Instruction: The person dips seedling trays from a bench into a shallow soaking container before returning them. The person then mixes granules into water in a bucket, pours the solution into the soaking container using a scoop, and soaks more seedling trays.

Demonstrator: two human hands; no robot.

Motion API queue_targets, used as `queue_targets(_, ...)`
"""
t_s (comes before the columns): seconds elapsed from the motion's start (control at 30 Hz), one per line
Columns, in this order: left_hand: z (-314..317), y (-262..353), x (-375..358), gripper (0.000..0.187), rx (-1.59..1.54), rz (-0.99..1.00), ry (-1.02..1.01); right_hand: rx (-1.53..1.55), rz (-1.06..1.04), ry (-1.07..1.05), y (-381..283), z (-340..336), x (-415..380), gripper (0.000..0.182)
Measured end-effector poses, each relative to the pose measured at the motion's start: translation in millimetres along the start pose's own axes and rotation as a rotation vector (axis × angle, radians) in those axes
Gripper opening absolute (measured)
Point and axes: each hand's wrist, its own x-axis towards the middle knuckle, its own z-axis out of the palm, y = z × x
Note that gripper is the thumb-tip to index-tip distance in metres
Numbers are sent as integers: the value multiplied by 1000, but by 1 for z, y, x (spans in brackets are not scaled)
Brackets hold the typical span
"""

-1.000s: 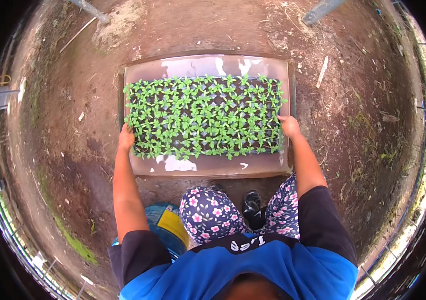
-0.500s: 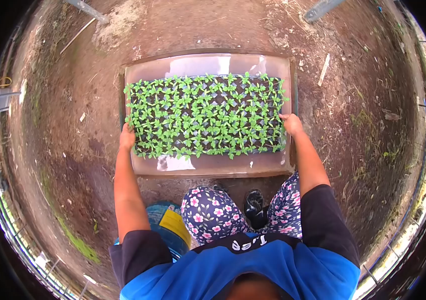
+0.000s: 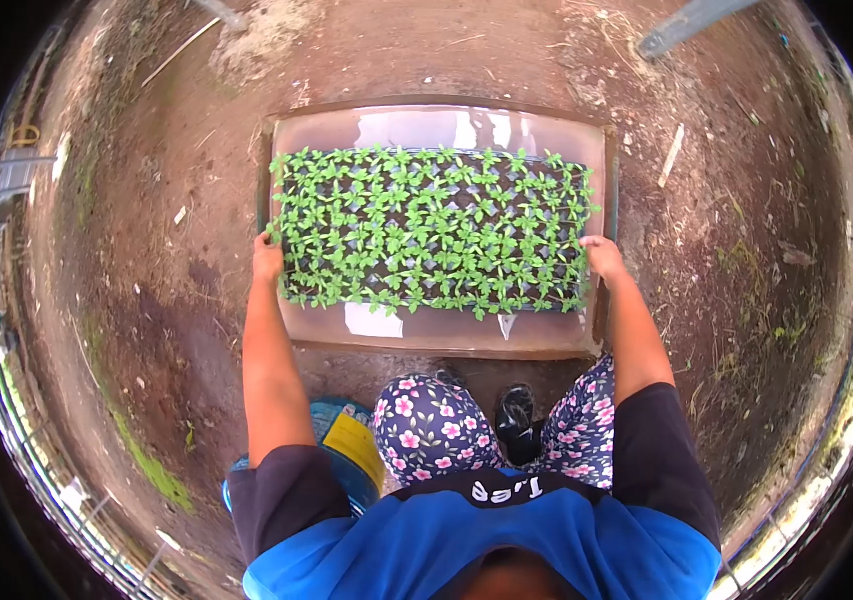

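A dark seedling tray (image 3: pixel 427 230) full of small green plants lies over a shallow basin (image 3: pixel 427 333) of brownish water. Bright reflections show on the water along the tray's near and far sides. My left hand (image 3: pixel 268 257) is closed on the tray's left edge, fingers partly hidden by leaves. At the opposite short edge my right hand (image 3: pixel 603 256) grips the tray, thumb and fingers at the rim. Both arms reach forward, one along each side of the basin.
Bare brown soil (image 3: pixel 187 300) surrounds the basin. A blue container with a yellow label (image 3: pixel 355 440) stands by my left knee. Two grey posts, one being the right post (image 3: pixel 692 25), rise at the far side. A pale stick (image 3: pixel 672 155) lies to the right.
The basin, tray and both hands appear slightly farther right as the view shifts. Both hands keep their hold on the tray's short edges.
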Motion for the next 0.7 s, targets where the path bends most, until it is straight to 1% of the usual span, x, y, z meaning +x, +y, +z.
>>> queue_targets(0.03,0,-5,5,46,-113,-39,-2,95,57,-7,0,-1,1,20)
queue_targets(0.07,-5,0,5,38,-226,-112,-1,189,116,-16,0,-3,2,18)
queue_targets(0.13,-11,-2,18,29,-351,-194,-65,380,234,-35,-3,-3,3,15)
queue_targets(0.17,-27,27,-5,23,-462,-218,-90,331,226,-77,-8,-6,0,16)
queue_targets(0.2,-44,53,-22,23,-406,-249,-180,283,214,-117,-16,-13,-5,17)
queue_targets(0.23,-42,53,-19,19,-355,-165,-187,236,200,-157,-25,-16,-9,18)
queue_targets(0.27,-40,51,-15,22,-236,-43,-174,262,106,-176,-29,-15,-13,18)
queue_targets(0.3,-42,57,-16,30,-100,88,-156,288,15,-195,-34,-15,-17,17)
queue_targets(0.33,-44,63,-22,35,21,178,-121,313,-74,-212,-40,-16,-22,17)
queue_targets(0.37,-50,75,-29,35,158,242,-91,214,-177,-185,-53,-21,-33,13)
queue_targets(0.4,-64,97,-49,32,232,230,-100,297,-251,-186,-47,-15,-26,10)
queue_targets(0.47,-92,132,-87,29,230,201,-105,478,-276,-126,-85,-18,-65,9)
queue_targets(0.5,-101,140,-99,28,198,205,-87,467,-313,-103,-99,-22,-75,8)
queue_targets(0.53,-114,150,-110,28,166,209,-69,364,-264,-107,-112,-34,-88,10)
queue_targets(0.6,-172,186,-146,26,129,186,-118,455,-413,113,-148,-59,-127,7)
queue_targets(0.63,-210,196,-161,26,137,198,-85,417,-322,-4,-164,-102,-153,10)
queue_targets(0.67,-248,201,-173,25,145,214,-44,351,-310,-50,-185,-149,-185,13)
queue_targets(0.7,-298,208,-180,26,63,183,-72,519,-285,-166,-198,-192,-203,13)
